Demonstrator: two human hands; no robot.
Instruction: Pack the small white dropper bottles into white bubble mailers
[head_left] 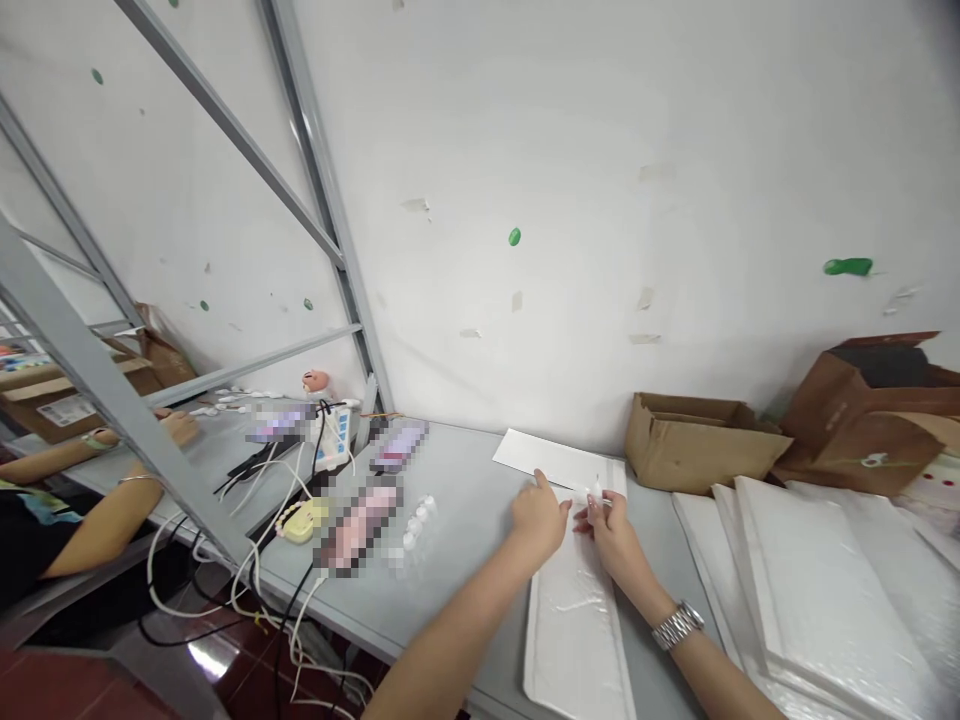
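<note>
A flat white card (559,462) lies on the grey table. Beneath and in front of it is a long white pad in clear plastic wrap (576,640). My left hand (538,518) rests at the card's near edge, index finger stretched out over it and thumb apart, pointing toward my right hand. My right hand (609,532), a metal watch (677,626) on its wrist, pinches a small white piece (597,488) above the pad's far end. What exactly that piece is, I cannot make out.
Wrapped white packs (810,580) are stacked at right, before an open cardboard box (701,440) and a brown carton (862,430). Left are round white pieces (420,520), blurred phones, cables (247,590) and a power strip (332,438). Another person's arm (112,520) shows behind a metal post (127,390).
</note>
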